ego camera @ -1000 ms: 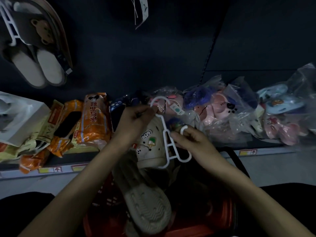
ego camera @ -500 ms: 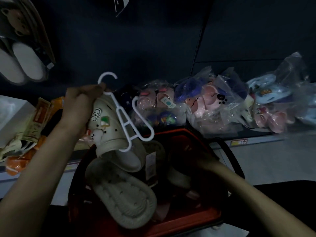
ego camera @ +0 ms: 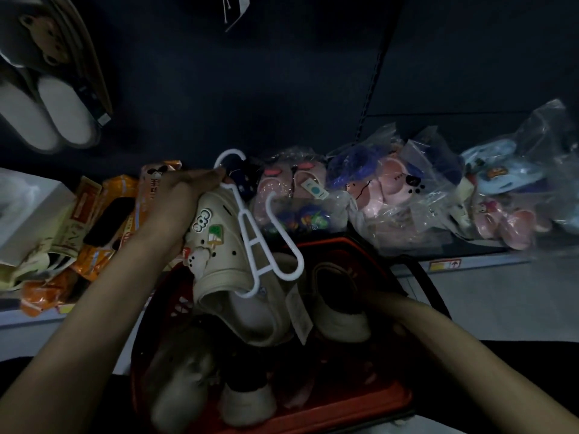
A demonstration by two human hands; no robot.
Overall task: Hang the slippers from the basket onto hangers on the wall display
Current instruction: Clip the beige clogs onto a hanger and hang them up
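Note:
My left hand (ego camera: 175, 211) grips a cream clog slipper (ego camera: 219, 255) with small charms, together with a white plastic hanger (ego camera: 257, 233) whose hook points up. One arm of the hanger sits inside the slipper. Below lies the red basket (ego camera: 360, 411) holding several more cream slippers. My right hand (ego camera: 382, 305) reaches down into the basket and rests on another cream slipper (ego camera: 338, 311); its fingers are in shadow, so the grip is unclear. The dark wall display panel (ego camera: 250, 89) rises behind.
A pair of grey bear slippers (ego camera: 47, 89) hangs on the wall at upper left. The low shelf (ego camera: 470, 261) carries orange packets (ego camera: 103, 220) on the left and bagged pink and blue slippers (ego camera: 391, 195) on the right. A white tag (ego camera: 235, 7) dangles at top.
My right hand let go of the hanger and went down into the basket. My left hand carried the slipper and hanger left and slightly up.

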